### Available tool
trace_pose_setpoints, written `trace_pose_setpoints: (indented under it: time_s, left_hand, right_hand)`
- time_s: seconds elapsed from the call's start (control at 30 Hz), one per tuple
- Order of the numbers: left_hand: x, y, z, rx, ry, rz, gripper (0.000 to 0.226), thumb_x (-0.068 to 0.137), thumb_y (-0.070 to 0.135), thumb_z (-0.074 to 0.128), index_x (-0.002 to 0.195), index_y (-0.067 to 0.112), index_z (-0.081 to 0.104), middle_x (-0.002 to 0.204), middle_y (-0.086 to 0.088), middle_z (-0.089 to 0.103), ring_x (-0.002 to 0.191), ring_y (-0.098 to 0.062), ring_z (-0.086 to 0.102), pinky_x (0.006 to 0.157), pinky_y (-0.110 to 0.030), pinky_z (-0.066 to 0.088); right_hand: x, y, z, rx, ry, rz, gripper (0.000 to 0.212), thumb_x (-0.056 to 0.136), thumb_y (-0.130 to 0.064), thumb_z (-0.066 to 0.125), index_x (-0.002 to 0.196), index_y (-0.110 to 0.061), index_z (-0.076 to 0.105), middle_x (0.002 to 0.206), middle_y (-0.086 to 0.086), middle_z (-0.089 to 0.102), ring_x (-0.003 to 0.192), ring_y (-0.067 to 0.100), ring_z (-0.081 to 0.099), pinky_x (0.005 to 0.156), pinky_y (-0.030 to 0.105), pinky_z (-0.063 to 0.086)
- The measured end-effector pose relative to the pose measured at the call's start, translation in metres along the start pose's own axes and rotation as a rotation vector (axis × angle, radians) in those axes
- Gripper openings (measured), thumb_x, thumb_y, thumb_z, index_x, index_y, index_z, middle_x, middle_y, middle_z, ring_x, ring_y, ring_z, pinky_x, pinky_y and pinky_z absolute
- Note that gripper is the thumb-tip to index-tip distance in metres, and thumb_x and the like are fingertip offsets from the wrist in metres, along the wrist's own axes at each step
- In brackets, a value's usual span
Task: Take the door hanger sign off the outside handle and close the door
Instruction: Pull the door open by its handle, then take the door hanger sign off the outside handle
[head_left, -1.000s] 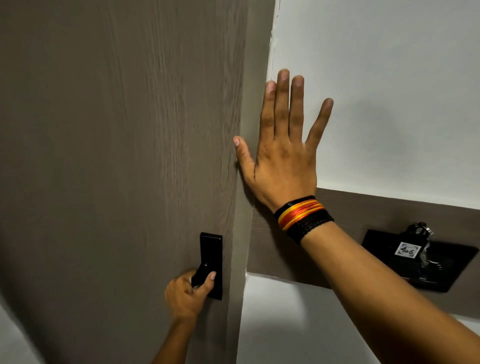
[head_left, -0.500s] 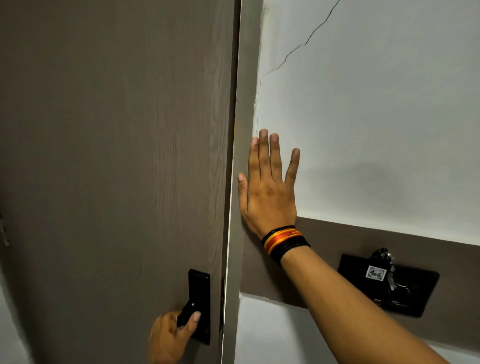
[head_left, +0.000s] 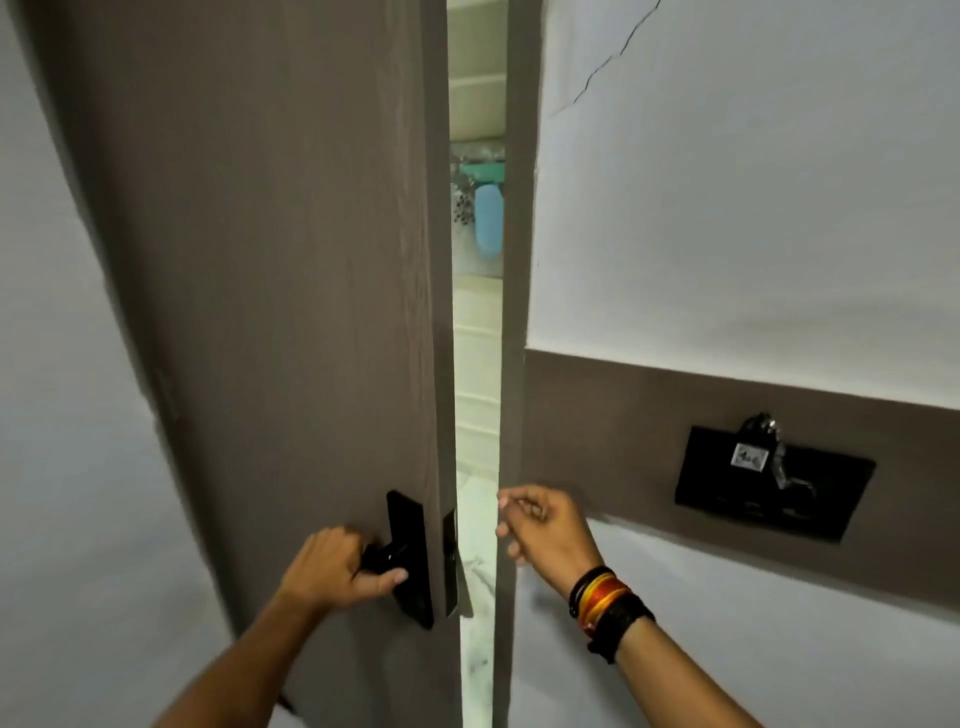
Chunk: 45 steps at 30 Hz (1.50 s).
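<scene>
While left hand (head_left: 340, 566) clasps handle (head_left: 384, 558), door (head_left: 270, 291) upright, ajar; right hand (head_left: 545, 530) grip loose, empty.

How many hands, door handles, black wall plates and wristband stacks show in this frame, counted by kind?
Hands: 2, the left hand on the door handle, the right hand by the gap
Door handles: 1, the door handle
Black wall plates: 1, the wall plate with a tagged key
Wristband stacks: 1, the wristbands
Total: 5
</scene>
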<state>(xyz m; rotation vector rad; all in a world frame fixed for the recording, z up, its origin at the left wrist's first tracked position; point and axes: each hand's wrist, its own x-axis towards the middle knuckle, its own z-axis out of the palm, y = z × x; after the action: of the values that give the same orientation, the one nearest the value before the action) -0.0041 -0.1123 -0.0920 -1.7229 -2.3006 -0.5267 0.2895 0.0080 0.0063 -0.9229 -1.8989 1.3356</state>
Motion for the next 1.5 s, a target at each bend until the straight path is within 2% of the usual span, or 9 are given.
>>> trace_pose_setpoints:
  time_s: [0.17,0.27,0.4,0.6,0.83,1.1,1.27,1.37,1.5]
  left_hand:
    - [-0.044,-0.005,-0.036,0.046,0.022,0.131,0.088,0.075,0.095,0.033,0.060,0.011,0.054,0.056,-0.004,0.057,0.049,-0.018,0.046,0.047,-0.022,0.032]
    - [-0.066,-0.012,-0.053,0.083,0.002,0.144,0.078,0.076,0.094,0.031,0.062,0.019,0.042,0.061,0.004,0.044,0.056,-0.014,0.039,0.050,-0.025,0.033]
    - [-0.098,-0.026,-0.073,0.142,-0.023,0.131,0.068,0.078,0.093,0.026,0.070,0.026,0.039,0.066,0.007,0.042,0.059,-0.014,0.039,0.058,-0.033,0.047]
    - [-0.136,-0.048,-0.089,0.184,-0.065,0.092,0.088,0.075,0.096,0.027,0.084,0.015,0.062,0.077,0.000,0.060,0.072,-0.020,0.054,0.069,-0.035,0.052]
    - [-0.165,-0.069,-0.105,0.188,-0.130,0.052,0.100,0.074,0.097,0.024,0.110,0.016,0.069,0.096,0.000,0.069,0.086,-0.018,0.062,0.086,-0.035,0.054]
    - [-0.180,-0.082,-0.118,0.169,-0.152,0.070,0.098,0.075,0.096,0.019,0.120,0.022,0.064,0.099,0.000,0.067,0.084,-0.019,0.060,0.085,-0.038,0.054]
    - [-0.185,-0.086,-0.119,0.153,-0.164,0.068,0.096,0.074,0.097,0.018,0.115,0.024,0.064,0.099,0.001,0.067,0.086,-0.020,0.060,0.087,-0.038,0.052]
    - [-0.185,-0.089,-0.116,0.161,-0.178,0.049,0.099,0.072,0.098,0.014,0.116,0.025,0.065,0.102,0.003,0.066,0.089,-0.018,0.058,0.092,-0.038,0.049]
    - [-0.182,-0.091,-0.108,0.223,-0.198,0.034,0.104,0.068,0.100,0.008,0.109,0.025,0.067,0.103,0.006,0.066,0.094,-0.015,0.056,0.103,-0.037,0.040]
  right_hand:
    - [-0.019,0.063,0.053,-0.059,-0.248,0.187,0.029,0.099,-0.011,0.058,0.126,-0.016,0.067,0.084,0.009,0.070,0.051,0.015,0.057,0.048,0.026,0.052]
    - [-0.029,0.063,0.085,-0.138,-0.345,0.095,0.037,0.095,-0.014,0.060,0.131,-0.021,0.066,0.095,0.016,0.072,0.054,0.015,0.061,0.054,0.027,0.057]
    - [-0.044,0.050,0.121,-0.338,-0.420,-0.124,0.040,0.091,-0.023,0.057,0.129,-0.027,0.068,0.080,-0.008,0.067,0.067,0.013,0.062,0.073,0.027,0.054]
    - [-0.070,0.028,0.137,-0.606,-0.333,-0.550,0.029,0.097,-0.027,0.046,0.071,-0.018,0.054,0.063,0.002,0.055,0.065,0.028,0.057,0.055,0.033,0.039]
    - [-0.094,0.021,0.168,-0.755,-0.018,-0.824,0.034,0.097,-0.035,0.044,0.067,-0.029,0.058,0.055,-0.009,0.059,0.039,0.011,0.054,0.040,0.022,0.028]
    - [-0.098,0.021,0.193,-0.676,0.043,-0.941,0.029,0.099,-0.028,0.050,0.074,-0.024,0.064,0.058,-0.008,0.056,0.041,0.010,0.049,0.040,0.018,0.031]
    - [-0.069,-0.004,0.210,-0.523,-0.074,-0.675,0.011,0.093,-0.014,0.065,0.084,-0.017,0.069,0.064,0.000,0.067,0.052,0.018,0.063,0.047,0.024,0.041]
    - [-0.032,-0.018,0.215,-0.423,-0.231,-0.348,0.024,0.095,-0.033,0.058,0.082,-0.017,0.072,0.066,0.004,0.066,0.071,0.030,0.069,0.057,0.031,0.047]
    - [0.006,-0.032,0.235,-0.515,-0.190,-0.324,0.046,0.096,-0.045,0.056,0.064,-0.013,0.061,0.067,0.005,0.061,0.072,0.033,0.067,0.053,0.029,0.033]
